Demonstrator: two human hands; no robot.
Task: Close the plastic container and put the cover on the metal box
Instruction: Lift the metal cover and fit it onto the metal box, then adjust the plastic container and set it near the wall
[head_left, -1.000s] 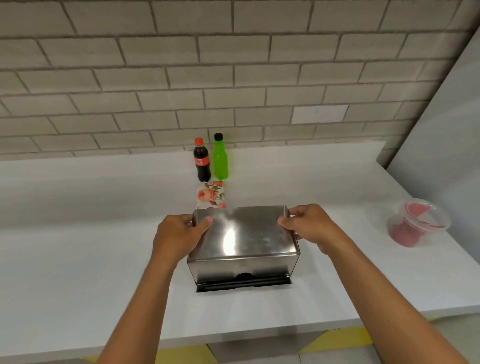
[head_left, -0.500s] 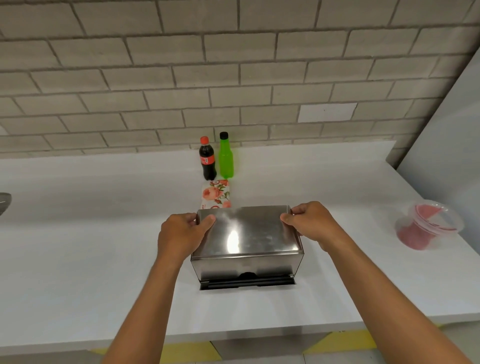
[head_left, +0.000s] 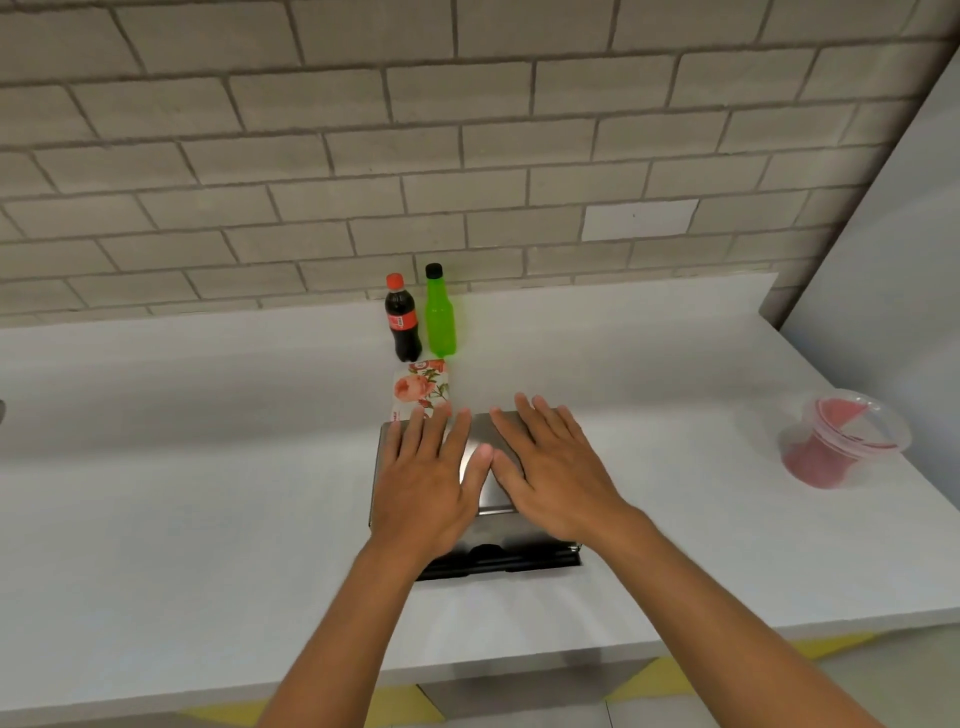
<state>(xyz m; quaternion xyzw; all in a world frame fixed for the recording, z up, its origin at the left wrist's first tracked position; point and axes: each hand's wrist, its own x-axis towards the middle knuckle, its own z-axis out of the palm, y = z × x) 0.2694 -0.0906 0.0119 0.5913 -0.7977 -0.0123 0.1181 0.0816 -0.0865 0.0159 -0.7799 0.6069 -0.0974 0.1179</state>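
A shiny metal box (head_left: 488, 535) stands on the white counter (head_left: 208, 519) in the middle, with its steel cover (head_left: 480, 447) sitting on top. My left hand (head_left: 426, 483) and my right hand (head_left: 550, 478) both lie flat on the cover, fingers spread, holding nothing. A dark slot shows along the box's front bottom. At the far right stands a clear plastic container (head_left: 841, 447) with pink-red contents and a clear lid resting on its rim; I cannot tell if it is sealed.
A cola bottle (head_left: 401, 325) and a green bottle (head_left: 440, 314) stand by the brick wall behind the box. A floral packet (head_left: 420, 391) lies just behind the box. A grey panel rises at the right. The counter's front edge is close to me.
Both hands have left the cover's side edges and moved onto its top, now lying flat with fingers spread. The view shifted slightly.
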